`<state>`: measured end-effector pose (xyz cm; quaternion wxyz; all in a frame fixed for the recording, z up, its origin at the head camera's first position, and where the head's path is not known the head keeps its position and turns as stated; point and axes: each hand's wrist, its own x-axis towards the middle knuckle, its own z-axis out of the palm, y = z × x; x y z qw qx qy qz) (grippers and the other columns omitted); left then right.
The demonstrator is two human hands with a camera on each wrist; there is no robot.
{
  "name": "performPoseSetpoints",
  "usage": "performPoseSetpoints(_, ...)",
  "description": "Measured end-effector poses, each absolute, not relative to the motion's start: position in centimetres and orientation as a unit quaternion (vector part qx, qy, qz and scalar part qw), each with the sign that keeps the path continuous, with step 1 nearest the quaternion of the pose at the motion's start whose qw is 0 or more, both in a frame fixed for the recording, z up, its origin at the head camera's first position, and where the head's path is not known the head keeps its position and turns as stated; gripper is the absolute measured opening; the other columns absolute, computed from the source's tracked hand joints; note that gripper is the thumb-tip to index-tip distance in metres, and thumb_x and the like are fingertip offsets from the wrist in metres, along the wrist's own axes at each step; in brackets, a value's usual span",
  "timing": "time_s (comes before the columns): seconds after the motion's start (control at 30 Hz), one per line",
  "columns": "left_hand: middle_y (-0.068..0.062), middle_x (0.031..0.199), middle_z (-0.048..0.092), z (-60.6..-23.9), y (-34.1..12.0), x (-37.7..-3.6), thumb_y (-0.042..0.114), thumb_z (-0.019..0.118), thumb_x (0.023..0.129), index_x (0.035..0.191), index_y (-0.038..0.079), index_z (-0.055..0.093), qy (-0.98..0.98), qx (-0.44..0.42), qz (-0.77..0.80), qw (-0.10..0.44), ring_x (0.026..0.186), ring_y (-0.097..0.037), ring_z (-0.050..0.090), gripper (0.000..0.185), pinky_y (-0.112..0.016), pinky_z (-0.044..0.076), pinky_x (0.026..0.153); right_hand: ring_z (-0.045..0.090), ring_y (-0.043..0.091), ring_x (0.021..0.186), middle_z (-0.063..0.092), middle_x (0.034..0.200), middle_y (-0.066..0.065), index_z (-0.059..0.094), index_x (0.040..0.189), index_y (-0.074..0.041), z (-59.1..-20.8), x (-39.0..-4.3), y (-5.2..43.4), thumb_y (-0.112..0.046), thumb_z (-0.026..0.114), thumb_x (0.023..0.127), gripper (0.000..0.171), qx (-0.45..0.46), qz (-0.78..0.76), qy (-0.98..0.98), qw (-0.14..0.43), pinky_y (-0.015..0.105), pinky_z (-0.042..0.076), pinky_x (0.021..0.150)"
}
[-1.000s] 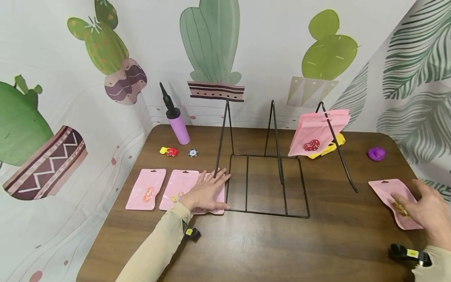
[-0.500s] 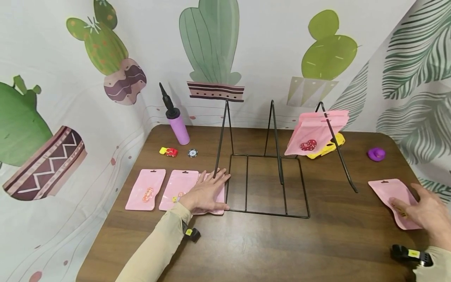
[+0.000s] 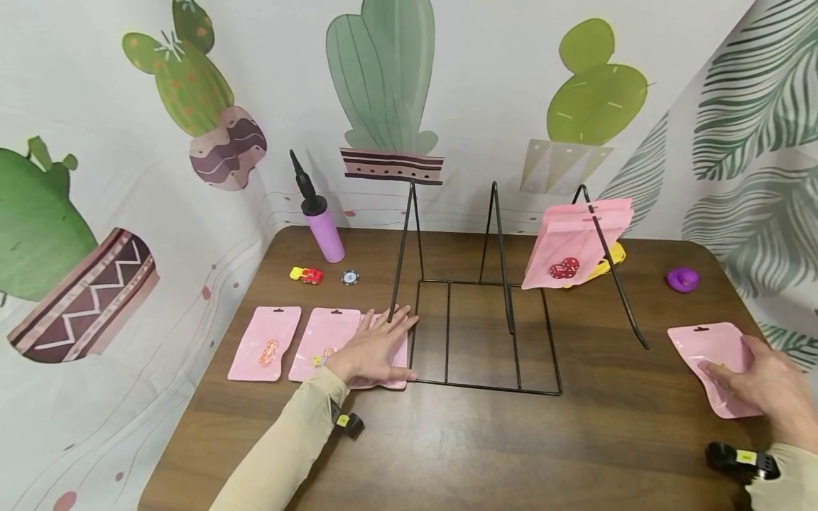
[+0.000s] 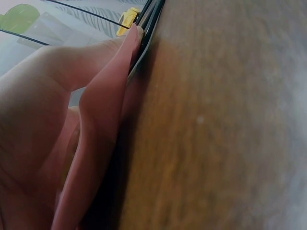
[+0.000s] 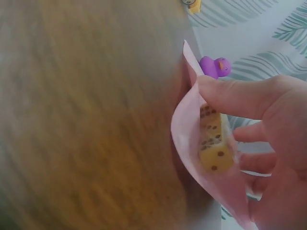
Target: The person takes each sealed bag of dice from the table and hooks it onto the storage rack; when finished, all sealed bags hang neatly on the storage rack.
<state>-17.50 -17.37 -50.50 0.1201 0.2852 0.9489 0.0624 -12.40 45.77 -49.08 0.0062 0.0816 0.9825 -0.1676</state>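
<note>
My left hand [image 3: 375, 353], fingers spread, rests on a pink zip pouch [image 3: 398, 353] and touches the left edge of the black wire rack [image 3: 448, 330]. In the left wrist view, the thumb lies beside the lifted pouch edge. At the table's right, my right hand [image 3: 775, 389] grips another pink pouch [image 3: 699, 345] along its right side, thumb on its face. Yellow dice [image 5: 216, 155] show through this pouch in the right wrist view. One rack arm carries hanging pink pouches [image 3: 571, 238] with red dice in front.
Left of my left hand lie pink pouches, one with orange dice [image 3: 269, 353]. A purple pump [image 3: 326, 234], a toy car [image 3: 307, 275] and a poker chip [image 3: 349, 277] sit behind. A yellow object [image 3: 615, 257] and a purple duck [image 3: 683, 279] are at the back right.
The hanging pouch has swayed back and forth on its arm. My right thumb has slid slightly left and up over its pouch, covering the dice. The left hand has stayed put.
</note>
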Motion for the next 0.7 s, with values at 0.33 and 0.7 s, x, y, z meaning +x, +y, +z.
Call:
performPoseSetpoints(0.33,-0.003,0.166,0.005,-50.59,-17.29,-17.48,0.08,0.057,0.074,0.158,0.026,0.014,0.949,0.284,0.06,0.122,0.15,-0.035,0.012,0.109,-0.059,0.004,0.119,0.035,0.063,0.102,0.037,0.111,0.049,0.022,0.14,0.014,-48.88,-12.4,45.31,-0.043,0.072,0.084,0.095,0.12,-0.181,0.976,0.004,0.069,0.034,0.083)
performPoseSetpoints(0.7,-0.003,0.165,0.006,-50.35,-17.23,-17.51,0.078,0.059,0.074,0.158,0.025,0.015,0.949,0.285,0.061,0.122,0.149,-0.036,0.012,0.108,-0.059,0.004,0.119,0.039,0.06,0.097,0.042,0.105,0.047,0.029,0.133,0.014,-48.64,-12.05,45.14,-0.042,0.073,0.083,0.086,0.137,-0.187,0.973,-0.01,0.067,0.035,0.079)
